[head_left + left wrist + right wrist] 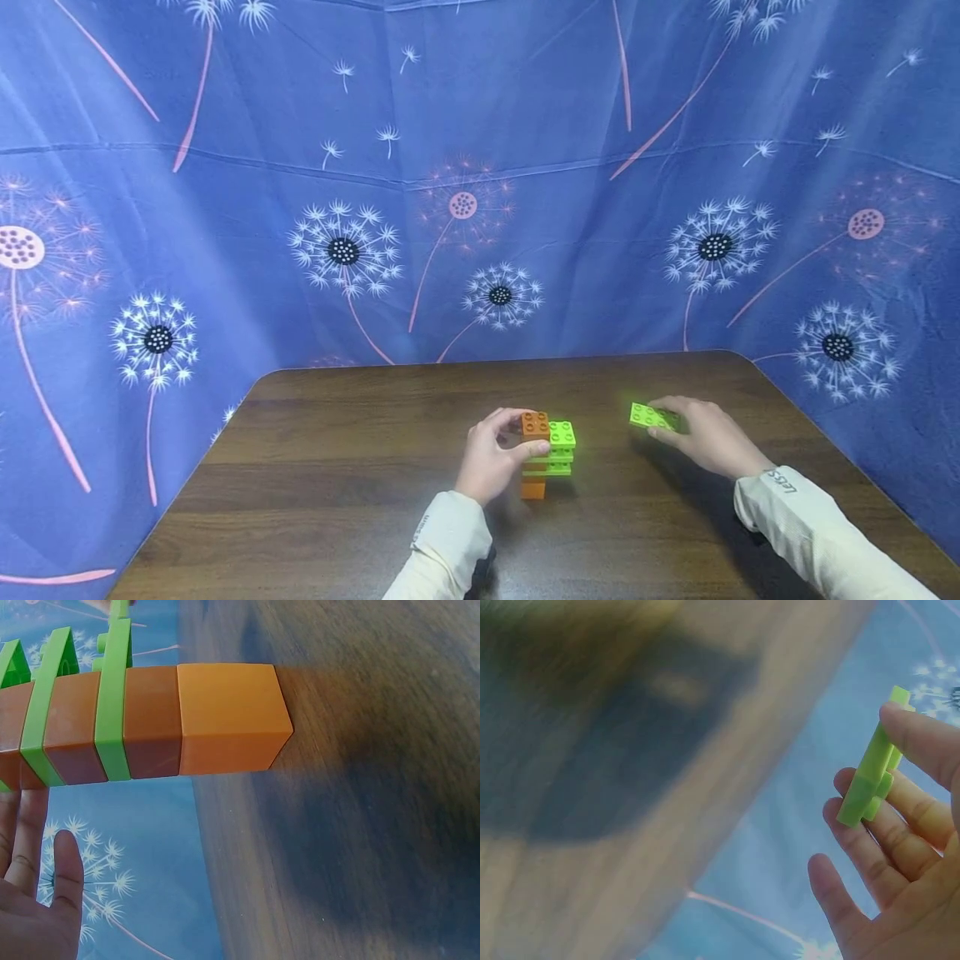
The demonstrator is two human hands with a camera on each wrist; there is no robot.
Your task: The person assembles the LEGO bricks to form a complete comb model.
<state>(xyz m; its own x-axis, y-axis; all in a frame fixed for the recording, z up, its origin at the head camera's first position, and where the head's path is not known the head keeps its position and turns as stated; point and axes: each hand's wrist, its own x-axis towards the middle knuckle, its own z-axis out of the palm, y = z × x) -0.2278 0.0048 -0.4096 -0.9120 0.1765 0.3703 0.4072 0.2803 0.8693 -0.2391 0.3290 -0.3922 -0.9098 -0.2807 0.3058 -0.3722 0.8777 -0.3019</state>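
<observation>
A tower of toy building bricks (535,488) stands upright in front of me at mid-table. It has brown and orange bricks with thin lime-green plates (561,433) between them, jutting out to the right. My left hand (497,454) grips its upper part from the left side, thumb in front. In the left wrist view an orange brick (232,720) forms the tower's bottom end; whether it touches the table cannot be told. Off to the right, my right hand (708,437) pinches a thin lime-green studded plate (871,769) between thumb and fingers, above the table and apart from the tower.
The dark wooden table (337,467) has rounded far corners. Behind it and along both sides hangs a blue cloth (585,250) printed with dandelions. Both forearms wear pale sleeves (817,525).
</observation>
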